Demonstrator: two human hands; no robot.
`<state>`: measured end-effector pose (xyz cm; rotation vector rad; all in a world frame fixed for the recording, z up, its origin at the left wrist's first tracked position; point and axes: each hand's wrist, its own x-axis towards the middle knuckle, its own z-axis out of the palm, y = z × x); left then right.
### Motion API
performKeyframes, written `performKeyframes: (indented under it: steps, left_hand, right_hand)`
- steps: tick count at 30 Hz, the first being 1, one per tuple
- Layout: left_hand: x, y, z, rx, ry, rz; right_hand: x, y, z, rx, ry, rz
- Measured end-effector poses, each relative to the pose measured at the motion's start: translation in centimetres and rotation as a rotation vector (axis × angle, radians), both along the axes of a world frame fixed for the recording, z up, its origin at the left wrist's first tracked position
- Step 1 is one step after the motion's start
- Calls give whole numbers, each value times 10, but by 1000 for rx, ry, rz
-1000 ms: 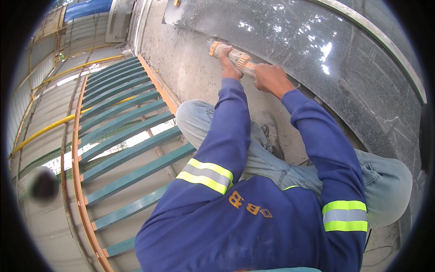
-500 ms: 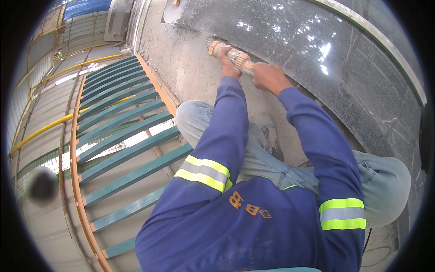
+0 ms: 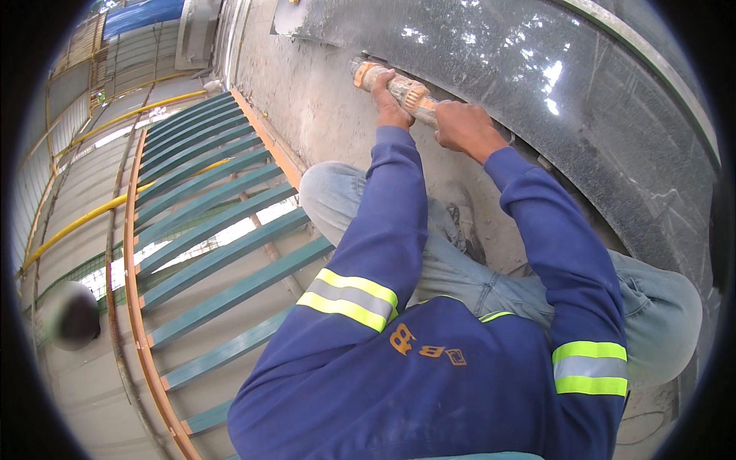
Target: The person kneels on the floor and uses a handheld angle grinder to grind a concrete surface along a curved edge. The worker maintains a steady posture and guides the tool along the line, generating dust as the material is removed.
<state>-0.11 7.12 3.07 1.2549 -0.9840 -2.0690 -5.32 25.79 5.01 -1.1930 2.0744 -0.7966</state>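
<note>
A dusty orange-and-grey power tool, apparently an angle grinder (image 3: pixel 415 95), lies lengthwise in my two hands along the edge of a dark polished slab (image 3: pixel 529 84). My left hand (image 3: pixel 390 103) is wrapped round its body near the front end. Further back, my right hand (image 3: pixel 468 127) is closed round the rear grip. The tool's head points to the far left; its disc or bit cannot be made out. Pale haze hangs by its front end.
At left stands a rack of teal slats with an orange frame (image 3: pixel 268 142), close to my bent knee (image 3: pixel 326 188). My shoe (image 3: pixel 464 222) rests on the dusty concrete floor (image 3: pixel 299 100). A yellow pipe (image 3: pixel 73 232) and a person's blurred head (image 3: pixel 73 316) show beyond the slats.
My right hand and the tool's rear end have shifted slightly right. Both hands keep their hold, and the tool stays beside the slab's edge.
</note>
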Motion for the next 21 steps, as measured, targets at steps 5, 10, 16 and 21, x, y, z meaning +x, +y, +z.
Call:
performKeyframes:
  steps: [5, 10, 16, 21]
  left_hand:
    - [-1, 2, 2, -11, -21, 28]
    - [1, -10, -6, -7, -58, 23]
    - [-1, -25, -18, -29, -38, 39]
    - [-1, -28, -17, -18, -52, 18]
  right_hand:
    - [-2, -2, 2, 20, 4, 4]
    - [-2, -10, -2, -5, 20, 0]
    - [-3, -25, -12, 11, 33, 3]
    - [-4, -34, -19, 5, 10, 6]
